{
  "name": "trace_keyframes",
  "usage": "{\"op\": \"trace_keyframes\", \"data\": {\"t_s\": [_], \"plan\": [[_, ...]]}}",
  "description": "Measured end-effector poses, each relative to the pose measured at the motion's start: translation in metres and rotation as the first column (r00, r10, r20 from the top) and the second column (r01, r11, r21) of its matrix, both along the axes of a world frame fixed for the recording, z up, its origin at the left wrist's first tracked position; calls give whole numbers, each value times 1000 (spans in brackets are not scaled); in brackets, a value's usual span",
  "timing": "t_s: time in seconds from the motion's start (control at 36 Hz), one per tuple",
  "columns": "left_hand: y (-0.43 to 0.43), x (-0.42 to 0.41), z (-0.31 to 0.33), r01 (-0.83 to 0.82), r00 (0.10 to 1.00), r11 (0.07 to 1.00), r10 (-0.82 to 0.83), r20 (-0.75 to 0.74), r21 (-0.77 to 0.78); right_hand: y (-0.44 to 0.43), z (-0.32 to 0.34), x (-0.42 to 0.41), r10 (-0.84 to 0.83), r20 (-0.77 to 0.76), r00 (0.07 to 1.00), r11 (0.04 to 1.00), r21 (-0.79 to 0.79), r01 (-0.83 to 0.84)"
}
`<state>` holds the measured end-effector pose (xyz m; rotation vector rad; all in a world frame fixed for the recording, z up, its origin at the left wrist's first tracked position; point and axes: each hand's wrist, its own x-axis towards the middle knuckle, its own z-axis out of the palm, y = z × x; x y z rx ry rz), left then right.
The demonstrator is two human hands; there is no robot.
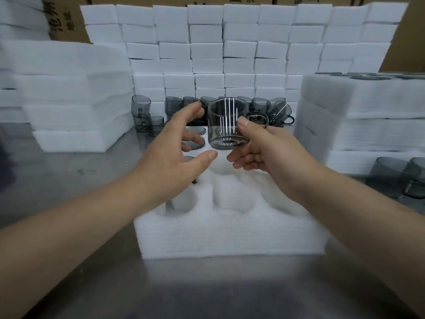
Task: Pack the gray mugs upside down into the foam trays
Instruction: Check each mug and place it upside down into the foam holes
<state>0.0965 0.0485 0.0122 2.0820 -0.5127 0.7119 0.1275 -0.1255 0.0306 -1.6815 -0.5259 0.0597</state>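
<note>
A gray mug [226, 123] is gripped upright by the right hand [259, 153] over the foam tray [230, 236]; the fingers of the left hand [174, 157] are spread wide alongside.

Bright, even overhead light streaks glare down the held mug [227, 123]; wide-angle bending and softness at the edges

Steel table [69, 180]: white foam tray [230, 236] at center, foam stacks [76, 139] either side, gray mugs [279, 112] behind.
</note>
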Motion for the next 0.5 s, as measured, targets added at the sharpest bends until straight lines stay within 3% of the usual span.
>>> {"op": "trace_keyframes", "data": {"t_s": [0.5], "plan": [[2,5,-2,-14,1000,999,13,27,29,1,-1,2,56,-47,997,998,37,-55]]}}
